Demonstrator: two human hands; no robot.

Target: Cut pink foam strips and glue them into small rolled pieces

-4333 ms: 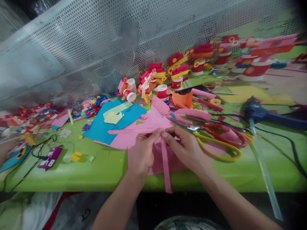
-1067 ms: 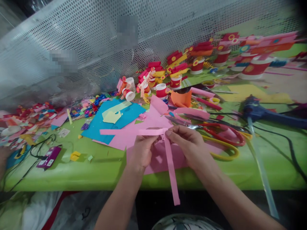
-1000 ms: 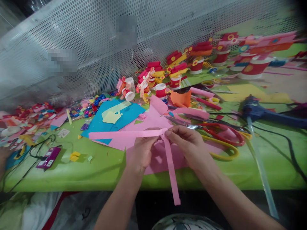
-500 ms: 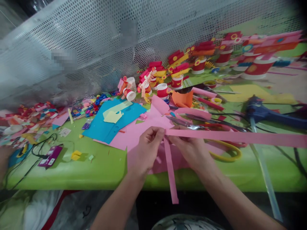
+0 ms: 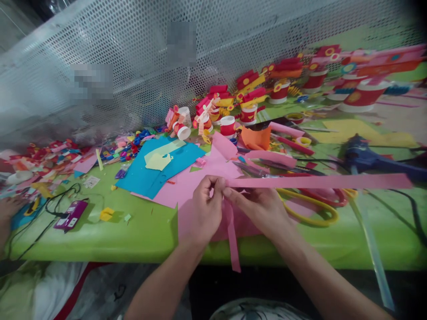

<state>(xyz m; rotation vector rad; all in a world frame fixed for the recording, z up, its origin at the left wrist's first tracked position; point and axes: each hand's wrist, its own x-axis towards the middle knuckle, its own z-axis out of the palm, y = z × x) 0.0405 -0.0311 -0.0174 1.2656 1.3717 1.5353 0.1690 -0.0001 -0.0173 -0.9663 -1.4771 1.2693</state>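
Pink paper strips (image 5: 320, 181), pinched where they meet, left hand (image 5: 207, 211) and right hand (image 5: 262, 208) both curled closed on them

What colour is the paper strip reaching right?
The paper strip is pink, clearest in the head view.

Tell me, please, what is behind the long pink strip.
Yellow-handled scissors, red-handled scissors and a clear stick show partly; whatever the strip covers cannot be seen.

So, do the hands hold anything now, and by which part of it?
The left hand and right hand together pinch the sideways pink strip at its left end and the hanging pink strip at its top; any join is hidden.
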